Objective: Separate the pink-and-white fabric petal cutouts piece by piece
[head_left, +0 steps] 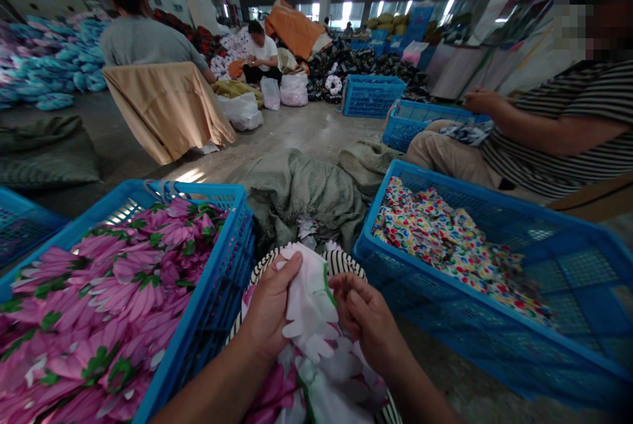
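A white, petal-edged fabric piece [309,302] with a green edge lies between my hands. My left hand [271,305] is closed on its left side, thumb on top. My right hand [363,312] is closed beside the green edge, fingers curled in a pinch; what they hold is too small to make out. Beneath them, more white and pink petal pieces [341,378] lie over a black-and-white striped cloth [260,266] on my lap.
Pink flower pieces fill a blue crate [198,325] at left. Another blue crate [445,292] at right holds colourful dotted fabric. Green-grey sacks [306,186] lie ahead. A person in a striped shirt [558,127] sits at right; others sit farther back.
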A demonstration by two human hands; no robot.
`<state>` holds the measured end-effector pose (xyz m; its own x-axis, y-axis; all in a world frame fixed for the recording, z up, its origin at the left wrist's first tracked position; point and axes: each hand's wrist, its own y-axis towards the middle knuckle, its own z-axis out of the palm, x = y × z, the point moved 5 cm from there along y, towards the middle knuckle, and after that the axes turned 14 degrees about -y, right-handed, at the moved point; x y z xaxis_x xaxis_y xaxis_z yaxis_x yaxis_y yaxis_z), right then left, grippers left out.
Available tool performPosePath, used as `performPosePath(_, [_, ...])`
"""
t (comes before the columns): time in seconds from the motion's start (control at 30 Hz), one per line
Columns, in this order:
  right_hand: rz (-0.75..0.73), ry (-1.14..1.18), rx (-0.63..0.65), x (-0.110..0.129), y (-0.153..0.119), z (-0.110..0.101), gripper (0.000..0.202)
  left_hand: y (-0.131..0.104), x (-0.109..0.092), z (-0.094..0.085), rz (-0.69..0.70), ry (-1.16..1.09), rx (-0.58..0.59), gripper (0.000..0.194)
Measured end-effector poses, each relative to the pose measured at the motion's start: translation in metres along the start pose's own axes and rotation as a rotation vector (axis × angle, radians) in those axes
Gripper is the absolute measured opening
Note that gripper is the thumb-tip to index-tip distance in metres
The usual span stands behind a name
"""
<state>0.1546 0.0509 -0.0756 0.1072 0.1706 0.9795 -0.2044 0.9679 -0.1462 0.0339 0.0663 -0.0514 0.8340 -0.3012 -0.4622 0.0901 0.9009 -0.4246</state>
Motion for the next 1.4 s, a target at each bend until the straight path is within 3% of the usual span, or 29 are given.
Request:
performPosePath(0.17, [-0.290,-0.310,-0.223,0.026,-0.018,-0.002,0.016,-0.001,-0.006,-0.005,0.254,0.140,-0.046,0.014])
performPosePath(0.23, [-0.373,-0.461,-0.177,0.035,-0.019,0.007,0.013,-0.004,-0.008,-0.003,0.315,0.167,-0.045,0.016])
performPosePath(0.33, [-0.294,-0.529,-0.066,0.031,-0.007,0.020,0.013,-0.006,-0.002,0.003,0.233,0.034,-0.023,0.021])
performPosePath(0.43, [-0.199,-0.464,-0.098,0.021,0.010,0.019,0.012,-0.005,0.011,0.007,0.013,-0.097,0.004,0.033])
performPosePath(0.5, [-0.153,-0.383,-0.084,0.014,0.017,0.017,0.016,-0.004,0.015,0.005,-0.060,-0.111,0.013,0.028])
performPosePath(0.6, [-0.032,-0.162,-0.012,0.004,0.021,0.013,0.021,-0.002,0.015,0.003,-0.026,-0.027,0.093,0.010])
performPosePath(0.73, [0.030,0.014,-0.029,-0.002,0.020,0.009,0.023,0.000,0.014,0.003,-0.002,0.133,0.197,0.012])
performPosePath(0.87, [-0.011,-0.018,-0.051,0.003,0.018,0.011,0.019,0.000,0.011,0.004,0.063,0.264,0.205,0.016])
performPosePath(0.97, [-0.149,-0.135,-0.038,0.015,0.017,0.014,0.017,-0.002,0.005,0.006,0.205,0.397,0.214,0.013])
performPosePath(1.03, [-0.149,-0.146,-0.043,0.014,0.018,0.013,0.019,-0.003,0.003,0.008,0.263,0.446,0.230,0.012])
performPosePath(1.13, [-0.029,-0.013,-0.137,0.002,0.022,0.004,0.015,-0.003,0.002,0.005,0.244,0.360,0.211,0.010])
performPosePath(1.23, [-0.033,0.034,-0.204,0.000,0.022,-0.002,0.019,-0.003,0.003,0.007,0.184,0.313,0.240,0.015])
performPosePath(1.33, [-0.087,-0.068,-0.145,0.009,0.018,0.004,0.021,-0.002,0.003,0.011,0.189,0.449,0.257,0.026])
performPosePath(1.4, [-0.075,-0.057,-0.114,0.014,0.015,0.006,0.021,0.002,0.002,0.008,0.186,0.436,0.198,0.021])
